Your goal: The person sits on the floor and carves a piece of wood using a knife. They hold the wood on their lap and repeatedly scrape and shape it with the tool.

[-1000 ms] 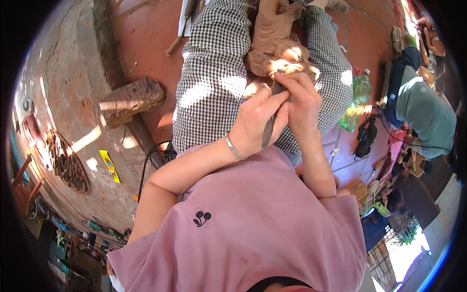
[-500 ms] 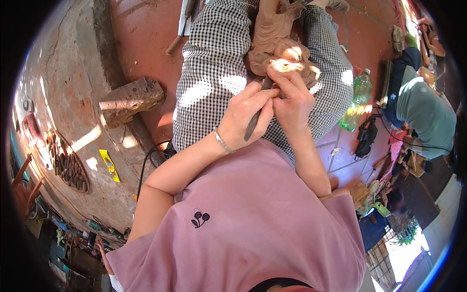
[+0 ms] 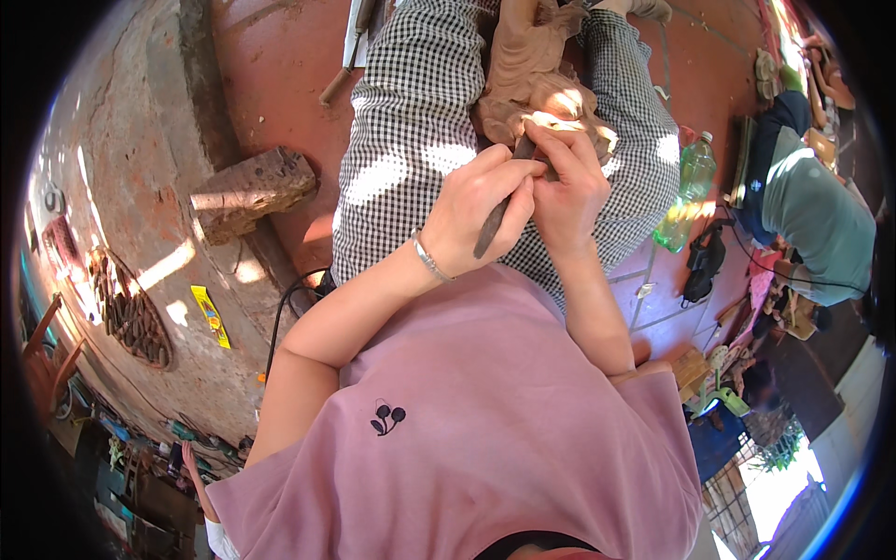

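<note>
A carved wooden figure (image 3: pixel 520 61) with draped folds lies between my knees, its rounded, lumpy end toward me. Against that end my hands work a slim dark carving chisel (image 3: pixel 493 227). My left hand (image 3: pixel 481 201), with a silver bracelet at its wrist, is closed around the shaft, and the rear end sticks out below the palm. My right hand (image 3: pixel 574 191) closes on the chisel nearer its tip, thumb and fingers beside the wood. The hands touch each other. Fingers and the carving hide the cutting edge.
Left on a concrete ledge lie a rough block (image 3: pixel 252 196), a yellow packet (image 3: pixel 210 317) and a basket of tools (image 3: pixel 131 313). A wooden-handled tool (image 3: pixel 338 84) is beyond my left knee. Right are a green bottle (image 3: pixel 693 182), a black pouch (image 3: pixel 705 261) and another person (image 3: pixel 812 201).
Both hands and the chisel have shifted slightly to the right along the carving's near end. The grip looks the same. The wooden figure has barely moved.
</note>
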`<state>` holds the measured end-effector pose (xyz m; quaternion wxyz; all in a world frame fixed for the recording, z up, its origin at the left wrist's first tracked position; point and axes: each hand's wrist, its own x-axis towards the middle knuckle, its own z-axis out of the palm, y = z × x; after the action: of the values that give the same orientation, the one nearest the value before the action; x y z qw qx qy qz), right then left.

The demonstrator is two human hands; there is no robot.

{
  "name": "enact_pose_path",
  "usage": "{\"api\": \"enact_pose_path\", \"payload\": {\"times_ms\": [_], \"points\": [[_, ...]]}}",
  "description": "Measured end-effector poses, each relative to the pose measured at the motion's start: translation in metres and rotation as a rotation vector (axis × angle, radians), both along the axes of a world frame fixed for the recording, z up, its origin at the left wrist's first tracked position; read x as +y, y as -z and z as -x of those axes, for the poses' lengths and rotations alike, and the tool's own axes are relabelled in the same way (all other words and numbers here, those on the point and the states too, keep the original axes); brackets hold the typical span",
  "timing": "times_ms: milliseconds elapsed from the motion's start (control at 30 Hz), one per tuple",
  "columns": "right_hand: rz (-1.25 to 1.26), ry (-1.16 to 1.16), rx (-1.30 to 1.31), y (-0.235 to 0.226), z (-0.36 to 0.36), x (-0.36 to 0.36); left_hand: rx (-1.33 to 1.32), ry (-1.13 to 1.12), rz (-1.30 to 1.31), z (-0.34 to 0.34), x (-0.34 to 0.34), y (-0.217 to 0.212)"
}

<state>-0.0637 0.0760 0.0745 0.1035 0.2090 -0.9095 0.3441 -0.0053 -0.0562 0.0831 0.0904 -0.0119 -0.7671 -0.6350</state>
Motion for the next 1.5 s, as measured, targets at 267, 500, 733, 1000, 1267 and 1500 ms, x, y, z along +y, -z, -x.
{"api": "enact_pose_path", "payload": {"times_ms": [267, 500, 733, 1000, 1267, 1500], "points": [[-0.016, -0.034, -0.054, -0.004, 0.001, -0.001, -0.036, -0.041, -0.024, -0.001, 0.002, -0.003], [0.058, -0.136, -0.116, -0.001, 0.002, 0.02, -0.089, -0.001, -0.13, -0.015, 0.017, -0.015], [0.249, 0.033, -0.239, -0.01, 0.019, 0.033, 0.104, 0.075, 0.254, -0.024, 0.033, 0.036], [0.311, 0.067, -0.516, -0.013, 0.019, 0.027, 0.113, 0.147, 0.526, -0.023, 0.046, 0.059], [-0.222, 0.105, -0.117, -0.02, 0.025, 0.014, 0.131, 0.141, 0.579, -0.017, 0.047, 0.057], [-0.318, 0.084, 0.043, -0.021, 0.024, 0.001, 0.182, 0.097, 0.557, -0.014, 0.046, 0.058]]}}
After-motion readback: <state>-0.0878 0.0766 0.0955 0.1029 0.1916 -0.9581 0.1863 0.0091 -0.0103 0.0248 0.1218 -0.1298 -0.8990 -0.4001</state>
